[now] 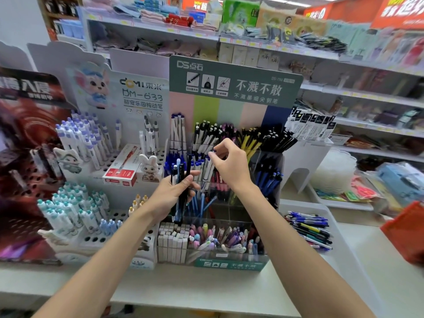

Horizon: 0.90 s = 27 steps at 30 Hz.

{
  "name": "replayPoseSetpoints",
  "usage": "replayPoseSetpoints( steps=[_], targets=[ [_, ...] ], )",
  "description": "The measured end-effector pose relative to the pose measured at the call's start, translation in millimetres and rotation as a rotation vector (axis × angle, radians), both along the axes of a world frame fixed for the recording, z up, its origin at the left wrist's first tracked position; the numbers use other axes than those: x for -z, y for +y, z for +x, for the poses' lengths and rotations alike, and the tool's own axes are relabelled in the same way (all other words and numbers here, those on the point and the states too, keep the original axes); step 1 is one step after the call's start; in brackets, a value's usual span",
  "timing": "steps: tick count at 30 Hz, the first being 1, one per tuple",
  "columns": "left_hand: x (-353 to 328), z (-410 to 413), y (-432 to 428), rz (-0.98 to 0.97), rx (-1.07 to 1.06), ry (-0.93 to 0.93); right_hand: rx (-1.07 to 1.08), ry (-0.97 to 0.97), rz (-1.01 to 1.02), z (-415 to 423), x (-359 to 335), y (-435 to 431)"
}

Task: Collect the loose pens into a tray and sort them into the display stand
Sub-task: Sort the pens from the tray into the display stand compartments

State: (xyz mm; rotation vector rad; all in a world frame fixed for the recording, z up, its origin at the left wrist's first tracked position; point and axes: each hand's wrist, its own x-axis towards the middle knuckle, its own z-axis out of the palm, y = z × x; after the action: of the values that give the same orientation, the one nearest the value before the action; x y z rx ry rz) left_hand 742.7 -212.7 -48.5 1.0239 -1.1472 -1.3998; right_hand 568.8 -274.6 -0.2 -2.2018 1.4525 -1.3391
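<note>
At centre frame the left hand [172,196] grips a bundle of pens [181,177] while the right hand [231,166] pinches one white pen [207,173] above the display stand [234,83], best lowered straight among matching pens [197,166]; the tray [339,246] sits lower right.

a stationery shop: branded pen display stands [234,83] crowd the back edge of the counter [206,285], and behind them shelves [252,45] edged with price-tag strips [171,30] carry folded towels [153,16] and packaged goods [241,12] under orange overhead signs [399,10].
</note>
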Motion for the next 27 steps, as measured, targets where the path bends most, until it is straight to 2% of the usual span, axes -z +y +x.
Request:
replayPoseSetpoints(
  steps=[3, 6, 8, 13, 17, 20, 22, 25, 27],
  targets=[
    [-1, 0, 3, -0.013, -0.011, 0.0, -0.043, -0.061, 0.086, 1, -5, -3],
    [-1, 3, 6, -0.027, -0.033, 0.009, -0.018, -0.228, 0.064, -2, 0, 2],
    [1, 5, 7, -0.018, -0.054, 0.016, -0.009, -0.244, 0.047, -3, 5, 6],
    [3, 4, 8, 0.002, -0.054, -0.008, 0.015, 0.086, -0.04, -2, -4, -3],
    [1, 3, 9, -0.012, -0.058, 0.0, -0.127, 0.224, 0.188, -13, -14, -8],
    [1, 6, 9, -0.014, -0.069, 0.006, -0.134, 0.376, 0.26, -17, -2, -6],
    [2, 9, 8, -0.005, -0.071, 0.02, -0.146, 0.302, 0.252, -16, 5, -5],
    [1, 13, 8, -0.002, -0.069, 0.025, -0.128, 0.093, 0.224, -17, 1, -5],
    [2, 14, 7, -0.003, -0.072, 0.033, -0.123, 0.083, 0.204, -16, -5, -7]
  ],
)
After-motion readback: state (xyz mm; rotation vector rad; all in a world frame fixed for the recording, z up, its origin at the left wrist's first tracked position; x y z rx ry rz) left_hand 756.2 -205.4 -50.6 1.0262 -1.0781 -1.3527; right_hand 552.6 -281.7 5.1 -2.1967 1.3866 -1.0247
